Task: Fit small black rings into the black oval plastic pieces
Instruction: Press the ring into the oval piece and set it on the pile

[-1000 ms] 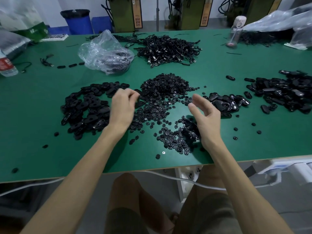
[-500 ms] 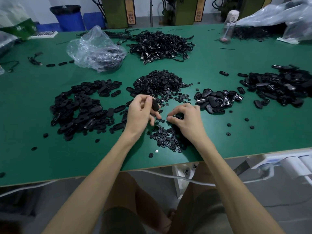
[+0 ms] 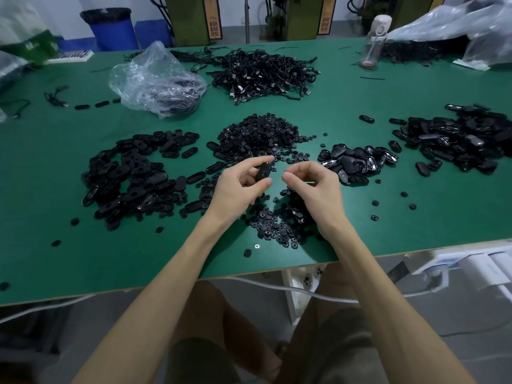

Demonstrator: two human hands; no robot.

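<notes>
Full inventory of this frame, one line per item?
table: one, green, under everything.
oval pieces: one pile, black, left.
rings: two heaps, black, centre and beneath hands.
glossy pieces: two piles, black, right.
cables: one pile, black, far centre.
plastic bag: one, clear, far left.
bottle: one, clear, far right.
bin: one, blue, behind table.
screw: one, silver, near edge.
held oval piece: one, black, above rings.
left hand: one, grips held oval piece.
right hand: one, fingertips pinched, contents hidden.
</notes>
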